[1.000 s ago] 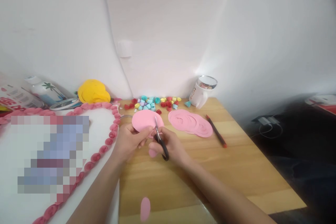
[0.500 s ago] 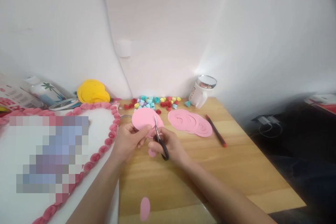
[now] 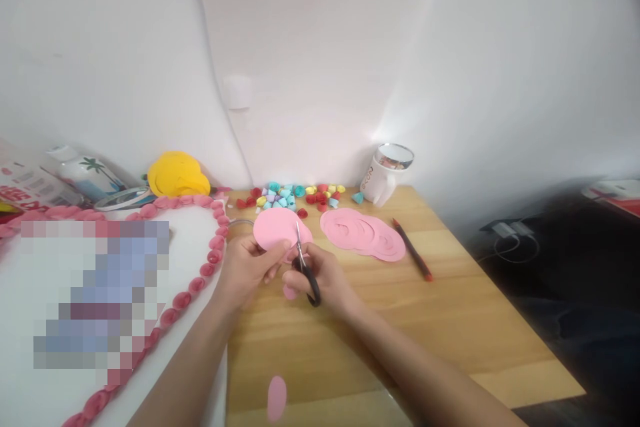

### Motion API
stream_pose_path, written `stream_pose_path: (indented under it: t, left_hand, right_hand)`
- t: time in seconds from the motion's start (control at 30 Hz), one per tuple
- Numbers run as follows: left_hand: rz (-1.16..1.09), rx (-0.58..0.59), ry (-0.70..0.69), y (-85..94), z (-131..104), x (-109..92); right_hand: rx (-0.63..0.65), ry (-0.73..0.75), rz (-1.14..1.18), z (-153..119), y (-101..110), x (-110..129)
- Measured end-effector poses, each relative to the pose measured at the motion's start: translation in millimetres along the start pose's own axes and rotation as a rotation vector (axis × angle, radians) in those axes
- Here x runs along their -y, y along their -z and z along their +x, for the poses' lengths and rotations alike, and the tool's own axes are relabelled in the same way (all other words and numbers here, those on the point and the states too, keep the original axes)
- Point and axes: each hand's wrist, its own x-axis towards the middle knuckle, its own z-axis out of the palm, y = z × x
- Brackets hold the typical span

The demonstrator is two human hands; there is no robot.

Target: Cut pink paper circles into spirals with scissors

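My left hand [image 3: 250, 263] pinches a round piece of pink paper [image 3: 274, 225] between thumb and fingers, above the wooden table. My right hand [image 3: 320, 273] is closed around black-handled scissors [image 3: 311, 283], whose metal blades point up and away at the right part of the pink paper. A small pink paper piece [image 3: 289, 291] shows just below my hands, and a pink oval scrap [image 3: 277, 398] lies near the table's front. To the right of my hands, several pink paper circles with spiral lines [image 3: 357, 230] overlap on the table.
A red-and-black pen [image 3: 413, 250] lies right of the circles. Small coloured paper rolls [image 3: 285, 197] and a white mug [image 3: 385, 173] stand along the wall. On the left is a white board edged with pink paper roses [image 3: 181, 301], with yellow paper circles [image 3: 177, 173] behind it.
Hardly anything differs. The pink paper and the scissors have shifted very slightly to the right; both hands keep their grip.
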Motion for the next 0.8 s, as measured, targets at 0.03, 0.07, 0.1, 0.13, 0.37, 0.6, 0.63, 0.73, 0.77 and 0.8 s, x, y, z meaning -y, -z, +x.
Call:
stream_pose_path:
  t: [0.03, 0.07, 0.1, 0.13, 0.37, 0.6, 0.63, 0.73, 0.77, 0.8]
  left_hand:
    - [0.013, 0.001, 0.008, 0.3, -0.2, -0.9]
    - [0.023, 0.001, 0.016, 0.7, -0.3, -1.6]
    - [0.029, 0.002, 0.023, 1.2, -0.4, -2.1]
    - [0.033, 0.004, 0.028, 1.8, -0.5, -2.5]
    - [0.032, 0.013, 0.029, 3.0, -1.5, -2.0]
    - [0.023, 0.008, 0.04, 2.4, -1.1, -2.2]
    - [0.02, 0.007, 0.037, 2.4, -0.9, -2.0]
    - [-0.005, 0.006, 0.032, 2.2, -0.8, -1.7]
    - [-0.016, 0.005, 0.032, 2.0, -0.9, -1.9]
    - [-0.023, 0.005, 0.033, 1.7, -0.9, -2.1]
  right_hand:
    - [0.003, 0.003, -0.007, 0.2, 0.4, 1.4]
    - [0.003, 0.009, -0.017, 0.4, 1.0, 2.8]
    - [0.002, 0.016, -0.029, 0.8, 1.5, 3.9]
    - [0.001, 0.024, -0.041, 1.1, 2.1, 4.7]
    - [0.001, 0.047, -0.05, 1.6, 2.7, 3.2]
    - [-0.019, 0.006, -0.047, 0.7, 2.9, 3.4]
    - [-0.013, 0.003, -0.035, 0.8, 3.0, 2.7]
    - [-0.001, 0.0, -0.002, 1.4, 3.3, 0.1]
    - [-0.002, 0.002, 0.003, 1.6, 3.3, -0.7]
    - [-0.003, 0.004, 0.004, 1.8, 3.2, -1.2]
